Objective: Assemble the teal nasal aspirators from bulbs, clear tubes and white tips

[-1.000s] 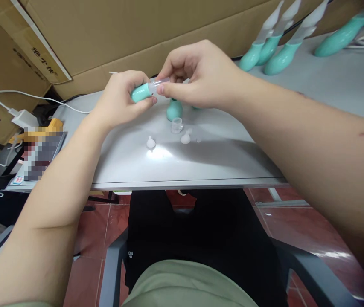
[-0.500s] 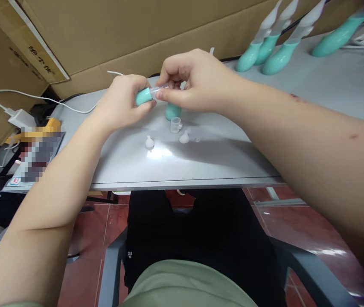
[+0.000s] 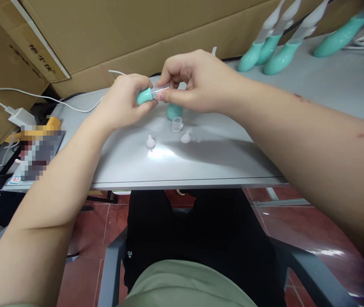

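My left hand (image 3: 126, 98) is closed round a teal squeeze bulb (image 3: 144, 97) like those of nasal aspirators, its open end towards the right. The thumb and fingers of my right hand (image 3: 190, 81) pinch a clear plastic tube (image 3: 161, 89) that meets the bulb's end. Behind and below my right hand stands another teal bulb (image 3: 174, 111), partly hidden. In front of it on the table are a small clear cup (image 3: 177, 124) with a side spout, a white funnel-shaped tip (image 3: 150, 142) and a second white tip (image 3: 185, 137). A tiny clear piece (image 3: 198, 139) lies beside it.
Several whole teal aspirators (image 3: 279, 57) with white nozzles stand at the back right, against the cardboard (image 3: 120, 34). On the left are a white charger (image 3: 23, 117) with its cable, a yellow object (image 3: 52, 125) and a blurred-out flat device (image 3: 41, 155). The table's front edge (image 3: 182, 186) runs above my lap.
The view has shifted very slightly. Both hands keep the same hold on the bulb and tube, with hardly any visible motion.
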Tool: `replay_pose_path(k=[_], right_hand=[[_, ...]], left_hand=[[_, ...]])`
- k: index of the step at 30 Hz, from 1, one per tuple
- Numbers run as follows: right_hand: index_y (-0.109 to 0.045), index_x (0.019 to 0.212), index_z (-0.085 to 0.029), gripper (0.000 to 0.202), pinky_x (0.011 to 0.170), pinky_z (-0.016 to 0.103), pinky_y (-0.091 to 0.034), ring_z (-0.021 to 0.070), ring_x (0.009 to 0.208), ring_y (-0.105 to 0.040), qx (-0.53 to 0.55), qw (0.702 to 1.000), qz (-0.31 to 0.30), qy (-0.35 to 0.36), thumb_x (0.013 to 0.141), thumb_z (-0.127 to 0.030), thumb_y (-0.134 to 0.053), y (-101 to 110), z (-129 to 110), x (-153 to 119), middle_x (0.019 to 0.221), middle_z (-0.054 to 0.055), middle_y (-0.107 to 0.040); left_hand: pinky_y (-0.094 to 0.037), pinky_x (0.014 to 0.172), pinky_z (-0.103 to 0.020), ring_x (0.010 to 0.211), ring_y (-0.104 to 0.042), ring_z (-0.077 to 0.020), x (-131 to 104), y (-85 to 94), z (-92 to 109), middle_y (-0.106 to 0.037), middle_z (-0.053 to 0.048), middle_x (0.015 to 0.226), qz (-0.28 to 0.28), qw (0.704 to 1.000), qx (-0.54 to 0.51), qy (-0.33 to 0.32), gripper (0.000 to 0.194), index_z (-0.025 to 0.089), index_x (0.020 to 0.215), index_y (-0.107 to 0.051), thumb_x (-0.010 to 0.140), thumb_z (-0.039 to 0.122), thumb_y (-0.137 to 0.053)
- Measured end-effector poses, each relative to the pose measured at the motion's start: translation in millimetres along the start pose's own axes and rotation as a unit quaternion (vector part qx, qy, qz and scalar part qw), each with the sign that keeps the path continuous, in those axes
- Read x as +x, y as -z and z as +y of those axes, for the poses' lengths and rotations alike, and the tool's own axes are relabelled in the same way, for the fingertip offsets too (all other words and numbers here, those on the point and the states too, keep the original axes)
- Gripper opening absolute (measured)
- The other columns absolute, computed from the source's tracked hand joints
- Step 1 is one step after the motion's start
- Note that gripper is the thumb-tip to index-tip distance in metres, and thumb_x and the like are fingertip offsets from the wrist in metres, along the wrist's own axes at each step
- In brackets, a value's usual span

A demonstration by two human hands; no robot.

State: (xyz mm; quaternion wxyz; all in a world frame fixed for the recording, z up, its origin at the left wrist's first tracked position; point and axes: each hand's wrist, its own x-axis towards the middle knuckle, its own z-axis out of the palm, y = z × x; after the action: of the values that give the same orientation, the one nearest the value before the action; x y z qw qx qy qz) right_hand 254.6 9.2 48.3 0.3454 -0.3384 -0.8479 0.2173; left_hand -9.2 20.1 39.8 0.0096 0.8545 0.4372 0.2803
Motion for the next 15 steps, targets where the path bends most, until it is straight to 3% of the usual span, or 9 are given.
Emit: replay_pose_path(k=[4,10,15], right_hand=[[-0.073,0.092,-0.035,0.024,0.086,0.05,-0.055,0.0342,0.101,-0.08,0.01,1.0,0.005,-0.003,0.085,-0.054,-0.086,-0.4,0.1,-0.2,0.116,0.014,-0.093],[-0.079,0.094,-0.034,0.02,0.097,0.05,-0.06,0.0315,0.104,-0.081,-0.013,1.0,-0.013,-0.012,0.091,-0.053,-0.084,0.9,-5.8,-2.4,0.114,0.009,-0.093],[-0.088,0.122,-0.039,0.028,0.104,0.055,-0.064,0.036,0.123,-0.08,-0.052,0.998,-0.039,-0.018,0.105,-0.06,-0.081,-1.0,-5.9,-1.1,0.135,0.007,-0.092]], left_hand=[[-0.063,0.091,-0.054,0.09,-0.074,-0.0339,-1.1,-0.3,1.3,-0.069,-0.007,0.085,0.004,1.0,-0.007,-0.014,0.031,0.031,0.082,-0.057,0.097,0.038,-0.082],[-0.063,0.094,-0.051,0.091,-0.074,-0.0322,-1.1,-2.1,-0.7,-0.068,-0.005,0.086,-0.029,0.999,-0.006,-0.025,0.023,0.029,0.085,-0.061,0.094,0.037,-0.081],[-0.064,0.095,-0.051,0.091,-0.073,-0.0318,-1.5,-1.4,-1.4,-0.068,-0.006,0.085,0.0,1.0,-0.011,-0.019,0.025,0.029,0.086,-0.066,0.099,0.045,-0.08]])
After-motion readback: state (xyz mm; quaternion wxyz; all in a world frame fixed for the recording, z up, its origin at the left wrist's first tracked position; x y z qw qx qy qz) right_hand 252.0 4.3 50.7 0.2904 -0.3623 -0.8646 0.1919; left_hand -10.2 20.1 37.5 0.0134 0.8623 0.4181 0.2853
